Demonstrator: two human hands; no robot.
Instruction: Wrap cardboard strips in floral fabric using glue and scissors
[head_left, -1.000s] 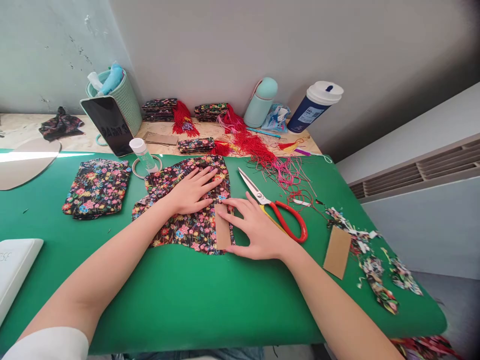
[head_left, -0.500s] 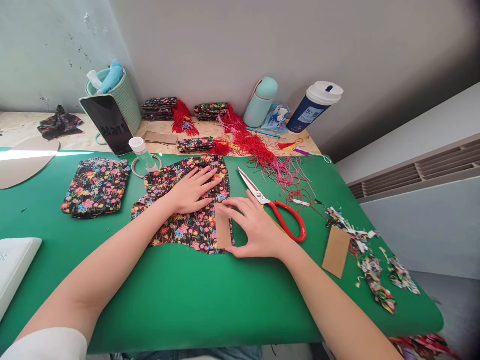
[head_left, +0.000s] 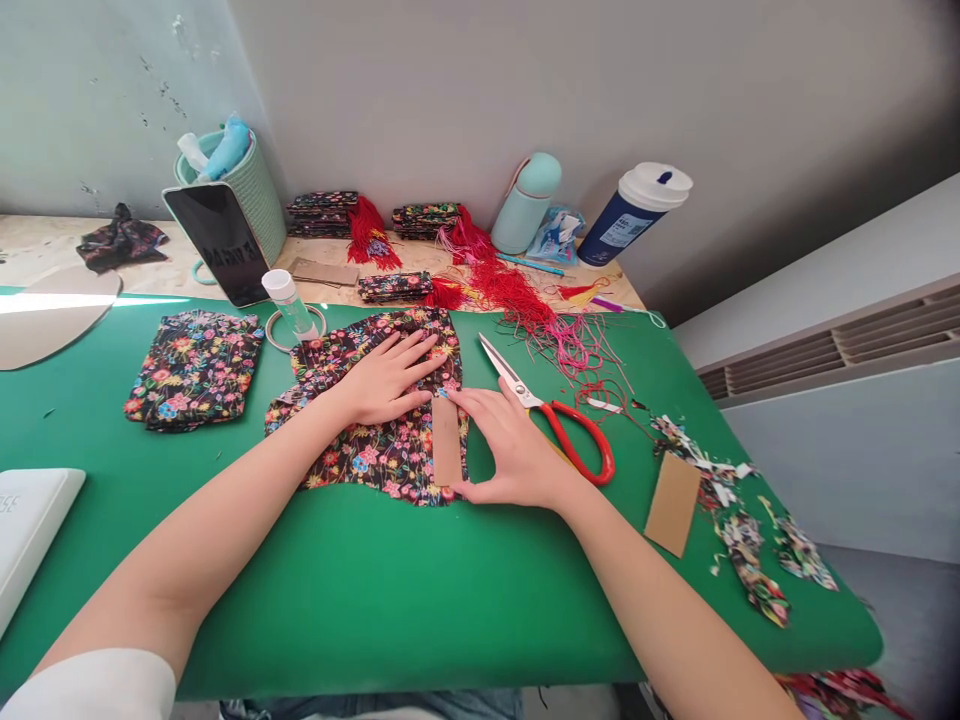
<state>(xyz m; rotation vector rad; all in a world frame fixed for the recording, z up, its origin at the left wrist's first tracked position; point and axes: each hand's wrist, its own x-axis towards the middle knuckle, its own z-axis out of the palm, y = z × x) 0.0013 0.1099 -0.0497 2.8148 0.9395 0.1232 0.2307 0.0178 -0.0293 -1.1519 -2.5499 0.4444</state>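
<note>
A dark floral cloth (head_left: pixel 390 465) lies spread on the green mat. My left hand (head_left: pixel 386 380) rests flat on it with fingers spread. On the cloth's right part sits a small brown cardboard rectangle (head_left: pixel 447 445), upright in the view. My right hand (head_left: pixel 517 450) holds that card by its ends, the fingertips at its top and the thumb at its lower corner. Scissors with red handles (head_left: pixel 551 410) lie just beyond my right hand, partly behind it.
A folded floral cloth (head_left: pixel 195 370) lies left. A glue stick (head_left: pixel 289 305), phone (head_left: pixel 217 245) and basket (head_left: pixel 259 190) stand behind. Another card (head_left: pixel 673 504) and fabric scraps (head_left: pixel 750 570) lie right. Red threads (head_left: pixel 517 295), a bottle (head_left: pixel 525 205) and a cup (head_left: pixel 630 215) are farther back.
The card has shifted slightly up the cloth, and my right hand has moved with it. My left hand stays flat on the cloth. The view has shifted slightly.
</note>
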